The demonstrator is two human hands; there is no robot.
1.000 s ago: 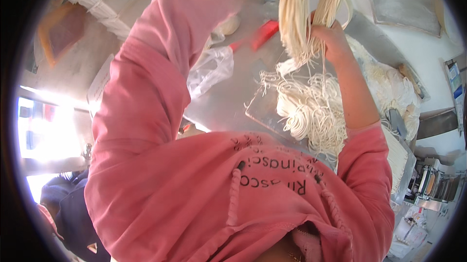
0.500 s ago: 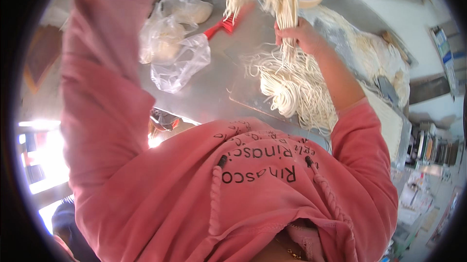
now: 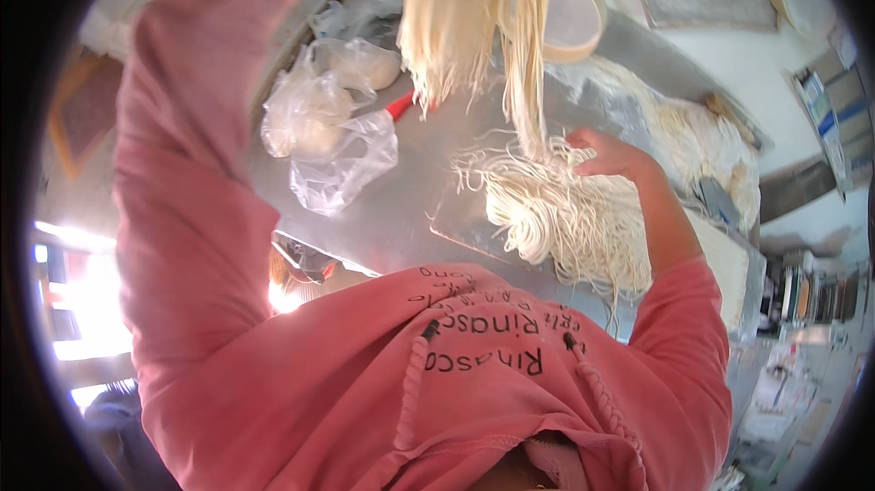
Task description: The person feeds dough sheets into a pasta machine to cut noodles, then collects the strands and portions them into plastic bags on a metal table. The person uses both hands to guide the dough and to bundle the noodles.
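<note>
My left arm [image 3: 210,90] reaches up past the top edge, and its hand is out of sight. Long pale noodles [image 3: 460,26] hang from above the top edge; whatever holds them is hidden. One thinner bunch hangs lower than the rest, down to a heap of loose fresh noodles [image 3: 583,217] on the grey table [image 3: 392,208]. At the far right side of that heap is my right hand [image 3: 612,155], fingers apart beside the upper strands. Part of the heap lies in a coiled bundle at its left.
Clear plastic bags [image 3: 319,126] with pale lumps inside lie at the left of the table, beside a red handle [image 3: 399,106]. A round sieve-like hoop [image 3: 597,12] stands at the back. Floury cloth [image 3: 693,117] covers the right side.
My right hand has let go of the hanging bunch and moved down and right to the heap. The hanging noodles now show longer, hiding more of the red tool.
</note>
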